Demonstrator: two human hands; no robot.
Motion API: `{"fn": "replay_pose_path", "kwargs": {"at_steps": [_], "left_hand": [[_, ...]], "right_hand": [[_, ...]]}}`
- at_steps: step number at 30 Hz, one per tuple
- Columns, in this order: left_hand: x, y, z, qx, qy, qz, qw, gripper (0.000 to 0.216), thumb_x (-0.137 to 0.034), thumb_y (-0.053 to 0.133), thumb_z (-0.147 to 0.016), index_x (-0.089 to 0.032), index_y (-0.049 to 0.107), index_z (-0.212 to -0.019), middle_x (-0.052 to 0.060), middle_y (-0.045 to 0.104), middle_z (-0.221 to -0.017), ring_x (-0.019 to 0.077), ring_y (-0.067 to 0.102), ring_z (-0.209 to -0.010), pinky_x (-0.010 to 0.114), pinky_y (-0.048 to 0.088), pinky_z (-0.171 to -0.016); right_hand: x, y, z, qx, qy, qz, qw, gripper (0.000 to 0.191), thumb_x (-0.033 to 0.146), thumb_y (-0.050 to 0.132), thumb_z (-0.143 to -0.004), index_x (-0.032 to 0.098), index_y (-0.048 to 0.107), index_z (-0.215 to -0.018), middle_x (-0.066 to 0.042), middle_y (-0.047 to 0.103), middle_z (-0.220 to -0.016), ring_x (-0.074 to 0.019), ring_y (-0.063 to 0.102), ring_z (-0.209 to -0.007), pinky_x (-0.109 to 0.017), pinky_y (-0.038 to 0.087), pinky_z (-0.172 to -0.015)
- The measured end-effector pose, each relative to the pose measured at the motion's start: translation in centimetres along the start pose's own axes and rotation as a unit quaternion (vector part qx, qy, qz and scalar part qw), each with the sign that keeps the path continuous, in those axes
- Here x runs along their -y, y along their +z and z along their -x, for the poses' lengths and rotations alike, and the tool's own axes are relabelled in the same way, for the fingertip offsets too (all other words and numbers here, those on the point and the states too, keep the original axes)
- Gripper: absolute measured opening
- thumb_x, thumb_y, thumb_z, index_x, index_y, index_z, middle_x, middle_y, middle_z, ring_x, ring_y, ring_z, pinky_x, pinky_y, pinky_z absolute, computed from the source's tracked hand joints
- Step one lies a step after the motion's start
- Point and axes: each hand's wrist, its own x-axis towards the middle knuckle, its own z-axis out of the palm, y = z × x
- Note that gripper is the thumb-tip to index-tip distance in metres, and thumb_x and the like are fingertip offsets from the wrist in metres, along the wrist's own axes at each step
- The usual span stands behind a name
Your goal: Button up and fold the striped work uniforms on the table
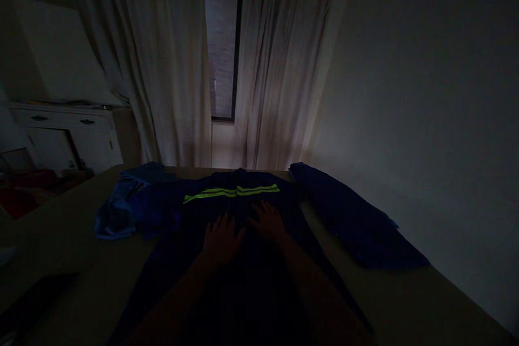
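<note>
A dark blue work garment (251, 275) with yellow-green reflective bands (219, 193) across its chest lies spread out in front of me, its collar at the far end. My left hand (222, 239) rests flat on its front, fingers spread, below the left band. Beside it, my right hand (267, 220) also lies flat on the cloth, a little farther forward, fingers apart. Neither hand grips anything. The room is dim, so the garment's lower part and its fastenings are hard to make out.
Crumpled blue clothing (125, 205) lies to the left, touching the garment's sleeve area. Along the right wall, a folded dark blue garment (357, 221) lies on the bed-like surface (93, 275). A dark flat object (36, 300) is at the lower left. Curtains (174, 65) and a cabinet (77, 130) stand behind.
</note>
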Motion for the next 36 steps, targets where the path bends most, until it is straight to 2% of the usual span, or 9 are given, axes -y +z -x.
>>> {"fn": "replay_pose_path", "kwargs": {"at_steps": [2, 6, 10, 13, 17, 21, 25, 32, 36], "left_hand": [[-0.2, 0.7, 1.3, -0.002, 0.016, 0.02, 1.0, 0.061, -0.053, 0.039, -0.101, -0.018, 0.049, -0.15, 0.017, 0.039, -0.16, 0.0373, 0.037, -0.147, 0.062, 0.028, -0.117], [1.0, 0.5, 2.4, -0.003, 0.075, 0.047, 0.996, 0.052, -0.025, 0.042, -0.098, -0.02, 0.05, -0.15, 0.014, 0.042, -0.16, 0.0329, 0.037, -0.148, 0.057, 0.028, -0.12], [2.4, -0.1, 3.0, 0.035, 0.167, 0.145, 0.975, 0.055, -0.009, 0.047, -0.09, -0.023, 0.059, -0.141, 0.007, 0.054, -0.151, 0.0214, 0.05, -0.139, 0.04, 0.036, -0.119], [2.9, 0.0, 3.7, 0.026, 0.169, 0.182, 0.968, 0.049, -0.012, 0.047, -0.093, -0.026, 0.062, -0.137, 0.006, 0.056, -0.15, 0.0206, 0.051, -0.138, 0.04, 0.038, -0.118], [3.0, 0.3, 4.2, 0.006, 0.167, 0.189, 0.968, 0.041, -0.027, 0.048, -0.1, -0.028, 0.059, -0.14, 0.005, 0.053, -0.153, 0.0224, 0.048, -0.14, 0.045, 0.038, -0.118], [2.9, 0.5, 4.3, 0.002, 0.188, 0.178, 0.966, 0.044, -0.028, 0.048, -0.101, -0.029, 0.055, -0.144, 0.004, 0.049, -0.156, 0.0228, 0.042, -0.145, 0.047, 0.035, -0.121], [2.7, 0.4, 4.4, 0.002, 0.201, 0.169, 0.965, 0.046, -0.028, 0.049, -0.1, -0.025, 0.054, -0.145, 0.006, 0.051, -0.154, 0.0223, 0.044, -0.144, 0.043, 0.036, -0.12], [1.3, -0.3, 5.4, 0.042, 0.187, 0.108, 0.975, 0.058, -0.046, 0.042, -0.102, -0.024, 0.04, -0.156, 0.008, 0.041, -0.161, 0.0265, 0.038, -0.148, 0.05, 0.026, -0.124], [0.6, -1.8, 5.9, 0.071, 0.187, 0.107, 0.974, 0.05, -0.039, 0.047, -0.098, -0.024, 0.055, -0.145, 0.01, 0.052, -0.153, 0.0301, 0.047, -0.14, 0.052, 0.033, -0.118]], "right_hand": [[0.3, -0.6, 0.3, -0.031, -0.02, 0.0, 0.999, 0.07, 0.066, 0.042, -0.1, 0.024, 0.042, -0.155, -0.014, 0.037, -0.161, -0.0294, 0.033, -0.149, -0.045, 0.024, -0.12], [2.5, -2.0, 2.7, -0.077, -0.106, 0.002, 0.991, 0.052, 0.042, 0.042, -0.105, 0.019, 0.044, -0.152, -0.014, 0.05, -0.152, -0.026, 0.046, -0.137, -0.042, 0.033, -0.115], [4.9, -2.1, 7.5, -0.006, -0.244, -0.073, 0.967, 0.061, 0.057, 0.053, -0.099, 0.019, 0.048, -0.147, -0.013, 0.056, -0.142, -0.0249, 0.053, -0.127, -0.037, 0.04, -0.11], [5.2, -2.1, 10.9, 0.0, -0.268, -0.121, 0.956, 0.071, 0.06, 0.058, -0.096, 0.021, 0.04, -0.152, -0.013, 0.048, -0.151, -0.0249, 0.047, -0.135, -0.037, 0.036, -0.114], [4.6, -2.8, 12.3, 0.039, -0.312, -0.122, 0.941, 0.051, 0.056, 0.059, -0.097, 0.029, 0.053, -0.141, -0.006, 0.045, -0.155, -0.0228, 0.043, -0.14, -0.039, 0.027, -0.12], [4.7, -3.0, 11.8, 0.026, -0.28, -0.125, 0.952, 0.035, 0.054, 0.056, -0.1, 0.023, 0.066, -0.113, -0.007, 0.062, -0.13, -0.021, 0.056, -0.119, -0.035, 0.041, -0.106], [4.9, -2.4, 11.3, 0.001, -0.246, -0.119, 0.962, 0.033, 0.05, 0.053, -0.103, 0.021, 0.065, -0.092, -0.005, 0.065, -0.107, -0.0182, 0.059, -0.101, -0.031, 0.046, -0.092], [4.8, -1.6, 10.7, -0.017, -0.099, -0.194, 0.976, 0.023, 0.044, 0.058, -0.1, 0.022, 0.061, -0.104, -0.003, 0.07, -0.098, -0.0172, 0.066, -0.089, -0.026, 0.047, -0.078], [5.8, -2.8, 9.5, 0.049, 0.007, -0.1, 0.994, 0.024, 0.043, 0.057, -0.097, 0.022, 0.067, -0.1, -0.006, 0.075, -0.095, -0.0221, 0.071, -0.089, -0.029, 0.048, -0.074]]}}
